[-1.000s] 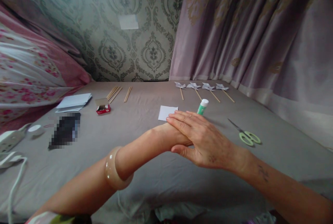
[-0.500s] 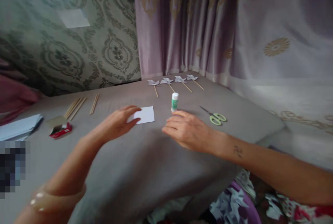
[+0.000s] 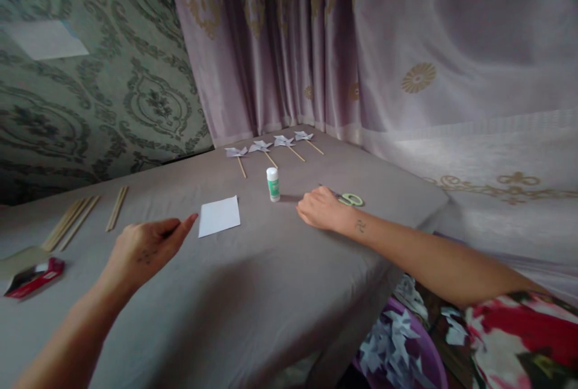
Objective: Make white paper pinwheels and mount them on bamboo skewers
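Observation:
My left hand hovers low over the grey bed sheet, fingers loosely curled with the index stretched toward a white paper square just to its right; it holds nothing. My right hand rests on the sheet with its fingers bent over the blades of the green-handled scissors. A glue stick with a white cap stands upright between the paper and my right hand.
Several paper pinwheels on sticks lie in a row near the curtain. Wooden sticks and a red box lie at the left. The bed's edge drops off at the right, with cut paper scraps below.
The view swung right. My hands parted: the left drew back off the paper square, and the right moved right past the glue stick to the scissors.

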### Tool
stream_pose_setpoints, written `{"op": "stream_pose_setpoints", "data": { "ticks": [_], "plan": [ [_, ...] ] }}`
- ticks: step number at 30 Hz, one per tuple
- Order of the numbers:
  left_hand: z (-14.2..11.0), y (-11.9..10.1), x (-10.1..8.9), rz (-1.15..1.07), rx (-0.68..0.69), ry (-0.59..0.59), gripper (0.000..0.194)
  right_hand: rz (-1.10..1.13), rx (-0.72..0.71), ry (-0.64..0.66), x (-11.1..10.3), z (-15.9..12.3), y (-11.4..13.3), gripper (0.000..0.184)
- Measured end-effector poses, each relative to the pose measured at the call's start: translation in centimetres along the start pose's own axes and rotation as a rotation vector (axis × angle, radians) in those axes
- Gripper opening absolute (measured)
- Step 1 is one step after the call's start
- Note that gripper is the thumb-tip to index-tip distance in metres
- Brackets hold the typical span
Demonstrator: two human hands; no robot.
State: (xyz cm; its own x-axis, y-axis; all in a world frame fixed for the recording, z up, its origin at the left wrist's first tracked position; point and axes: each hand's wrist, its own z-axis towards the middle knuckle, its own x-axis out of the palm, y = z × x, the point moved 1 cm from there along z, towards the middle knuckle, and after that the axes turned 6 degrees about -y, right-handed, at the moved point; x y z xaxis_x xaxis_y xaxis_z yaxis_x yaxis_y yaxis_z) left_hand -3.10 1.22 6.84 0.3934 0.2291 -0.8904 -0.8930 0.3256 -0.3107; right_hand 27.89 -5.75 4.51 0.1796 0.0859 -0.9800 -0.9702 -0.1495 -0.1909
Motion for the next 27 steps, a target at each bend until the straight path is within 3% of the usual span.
{"op": "stream_pose_setpoints", "data": {
  "ticks": [4,7,9,11,17,22,27],
  "plan": [
    [0.4,-3.5,1.9,-0.014,0.129,-0.001,0.045,0.015,0.196,-0.067,2.3,3.5,-1.6,0.033],
    [0.8,-6.0,4.1,-0.229,0.22,0.023,0.034,0.04,0.323,-0.141,3.6,5.7,-2.2,0.037],
    [1.3,-7.4,6.2,-0.433,0.241,0.126,0.035,0.069,0.365,-0.182,4.3,6.6,-2.2,0.036],
    [2.2,-8.5,8.2,-0.599,0.209,0.16,0.033,0.099,0.392,-0.21,5.0,7.2,-2.0,0.033],
    [4.9,-10.3,12.4,-0.768,0.031,-0.026,0.047,0.139,0.436,-0.282,6.5,7.2,-1.9,0.03],
    [5.5,-10.9,13.9,-0.732,-0.046,-0.045,0.056,0.143,0.399,-0.32,6.7,6.8,-1.9,0.029],
    [5.6,-12.0,14.3,-0.693,-0.061,0.034,0.045,0.135,0.365,-0.339,6.3,6.5,-2.0,0.03]
  ]
}}
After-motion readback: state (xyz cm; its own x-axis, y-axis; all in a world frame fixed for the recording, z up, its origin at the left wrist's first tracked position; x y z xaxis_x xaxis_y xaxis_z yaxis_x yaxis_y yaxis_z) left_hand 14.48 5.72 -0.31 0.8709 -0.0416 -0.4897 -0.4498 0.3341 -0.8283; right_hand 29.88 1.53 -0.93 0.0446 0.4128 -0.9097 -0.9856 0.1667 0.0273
